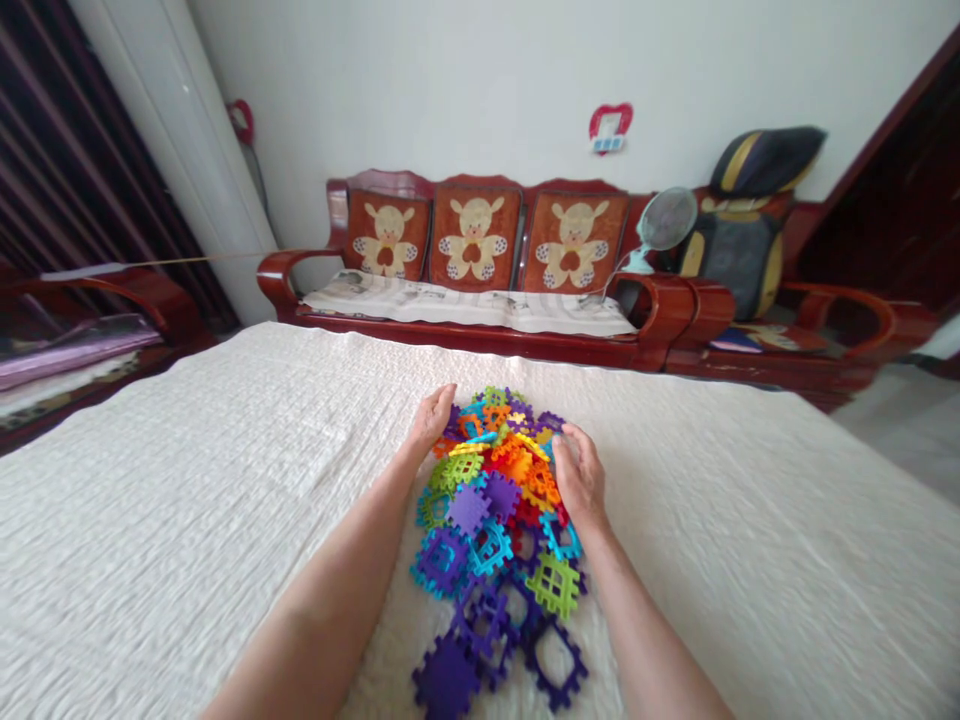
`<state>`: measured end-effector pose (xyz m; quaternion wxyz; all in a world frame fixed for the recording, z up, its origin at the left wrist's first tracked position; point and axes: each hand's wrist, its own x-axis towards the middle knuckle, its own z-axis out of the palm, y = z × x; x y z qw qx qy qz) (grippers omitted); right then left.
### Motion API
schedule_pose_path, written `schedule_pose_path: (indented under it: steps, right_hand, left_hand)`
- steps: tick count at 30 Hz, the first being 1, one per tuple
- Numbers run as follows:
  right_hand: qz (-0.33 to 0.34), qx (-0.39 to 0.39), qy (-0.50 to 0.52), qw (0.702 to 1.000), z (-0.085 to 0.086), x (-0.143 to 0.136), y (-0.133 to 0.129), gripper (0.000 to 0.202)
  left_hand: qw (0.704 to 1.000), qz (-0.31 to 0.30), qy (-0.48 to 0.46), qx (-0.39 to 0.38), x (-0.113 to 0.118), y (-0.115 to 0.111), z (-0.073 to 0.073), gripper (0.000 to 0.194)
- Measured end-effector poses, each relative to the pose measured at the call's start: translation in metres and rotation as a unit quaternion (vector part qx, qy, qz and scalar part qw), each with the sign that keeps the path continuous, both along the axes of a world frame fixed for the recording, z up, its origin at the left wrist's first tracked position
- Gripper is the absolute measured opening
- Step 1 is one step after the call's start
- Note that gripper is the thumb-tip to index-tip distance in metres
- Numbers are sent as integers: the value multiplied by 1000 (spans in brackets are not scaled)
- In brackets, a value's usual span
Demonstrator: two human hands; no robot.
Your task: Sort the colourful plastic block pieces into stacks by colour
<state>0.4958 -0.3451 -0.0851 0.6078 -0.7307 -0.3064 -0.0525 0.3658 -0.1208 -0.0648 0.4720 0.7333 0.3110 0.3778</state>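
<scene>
A heap of notched plastic tiles in purple, blue, green, orange, red and yellow lies on a white quilted cover. Among them are a solid purple tile, a green window-shaped tile and a dark purple tile nearest me. My left hand is at the far left edge of the heap, fingers extended. Along the right edge, my right hand rests against the tiles, its fingers slightly curved and its thumb apart. Neither hand grips a tile.
The white cover spreads out on both sides of the heap. Beyond it stand a red wooden sofa with bear cushions, a small fan and a chair with a massage pad. A dark curtain hangs at left.
</scene>
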Motion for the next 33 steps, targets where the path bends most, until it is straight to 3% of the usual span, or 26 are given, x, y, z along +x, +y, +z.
schedule_pose_path:
  steps: [3, 7, 12, 17, 20, 23, 26, 30, 33]
  right_hand:
    - [-32, -62, -17, 997, -2, 5, -2, 54]
    - [19, -113, -9, 993, -1, 4, -1, 61]
    - [137, -104, -8, 985, 14, -10, -3, 50]
    - [192, -60, 1, 980, 19, -17, -3, 47]
    - [155, -19, 39, 987, 12, -12, -2, 53]
    - [95, 19, 78, 992, 4, -4, 0, 61]
    - [87, 9, 85, 992, 1, -1, 1, 60]
    - [87, -26, 51, 995, 3, -3, -1, 51]
    - [79, -39, 37, 995, 4, -4, -2, 49]
  left_hand:
    - [999, -4, 24, 29, 1, -1, -5, 52]
    - [998, -51, 32, 23, 3, -9, -1, 53]
    - [993, -111, 34, 36, 12, -27, 4, 54]
    - [989, -129, 44, 48, 18, -33, 6, 54]
    - [993, -103, 23, 54, 14, -19, 6, 57]
    - [998, -34, 12, 48, 6, -1, 2, 60]
    - [996, 22, 65, 57, -1, 4, -2, 58]
    - [984, -1, 151, 94, 1, -11, -3, 52]
    - [985, -36, 147, 88, 6, -25, 1, 52]
